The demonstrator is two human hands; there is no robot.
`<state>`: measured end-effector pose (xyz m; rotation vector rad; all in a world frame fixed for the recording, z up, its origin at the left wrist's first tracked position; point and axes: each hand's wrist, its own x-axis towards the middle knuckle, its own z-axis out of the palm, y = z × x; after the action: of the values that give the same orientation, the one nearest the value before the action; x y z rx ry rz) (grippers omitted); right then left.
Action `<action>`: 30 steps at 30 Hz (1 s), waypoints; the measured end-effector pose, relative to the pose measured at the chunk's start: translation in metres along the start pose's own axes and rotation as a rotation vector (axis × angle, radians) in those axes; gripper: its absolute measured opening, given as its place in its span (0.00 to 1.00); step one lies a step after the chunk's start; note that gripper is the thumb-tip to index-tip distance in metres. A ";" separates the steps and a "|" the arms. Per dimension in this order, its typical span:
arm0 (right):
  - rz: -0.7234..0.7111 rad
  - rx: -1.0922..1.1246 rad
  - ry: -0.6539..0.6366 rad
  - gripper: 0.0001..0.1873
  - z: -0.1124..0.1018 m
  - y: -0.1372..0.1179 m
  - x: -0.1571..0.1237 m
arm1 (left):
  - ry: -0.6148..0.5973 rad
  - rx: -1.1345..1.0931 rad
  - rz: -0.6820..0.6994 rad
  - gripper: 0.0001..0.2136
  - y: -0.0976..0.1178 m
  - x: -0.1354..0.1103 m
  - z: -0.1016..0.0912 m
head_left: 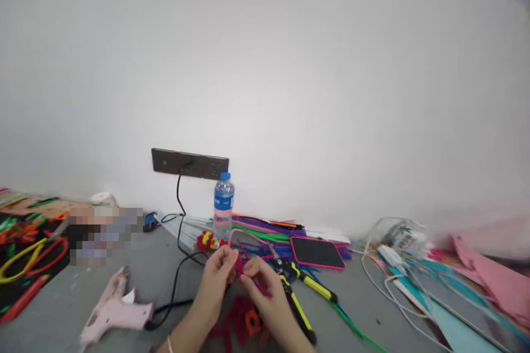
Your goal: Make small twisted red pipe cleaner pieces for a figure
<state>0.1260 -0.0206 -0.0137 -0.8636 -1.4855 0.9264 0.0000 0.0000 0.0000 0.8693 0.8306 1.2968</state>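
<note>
1. A bare white wall fills most of the view above a grey table littered with craft supplies.
2. Pink and teal paper sheets spread along the table's right side. A bundle of coloured pipe cleaners lies against the wall behind the hands.
3. A pink glue gun rests on its side, well to the left of the person's forearms.
4. A water bottle stands upright just beyond the hands, and a pink-cased phone lies flat to its right.
5. Yellow-handled cutters lie just beside the right hand, handles angled toward the near edge.
6. The left hand and the right hand meet at the table's centre, fingertips narrowed to a pinch from either side.
7. Between them is a red pipe-cleaner piece, fuzzy and dark crimson. It is gripped by both hands at once, so neither is nearer. Its long axis looks roughly upright, though blur hides the exact bend.
8. Below the wrists sits a cluster of red twists with an orange centre.
</note>
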 end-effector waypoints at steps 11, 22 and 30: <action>0.032 -0.024 -0.017 0.04 -0.008 -0.001 -0.002 | -0.028 -0.117 -0.064 0.20 0.001 0.000 0.004; 0.106 0.065 0.084 0.11 -0.015 -0.008 0.005 | -0.064 -0.088 -0.126 0.17 0.001 0.002 0.004; 0.202 0.211 0.220 0.17 -0.024 -0.008 0.011 | -0.186 0.112 -0.041 0.17 0.003 0.003 0.003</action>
<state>0.1491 -0.0124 0.0000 -0.9381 -1.1052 1.0787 0.0011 0.0027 0.0042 1.0396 0.7751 1.1236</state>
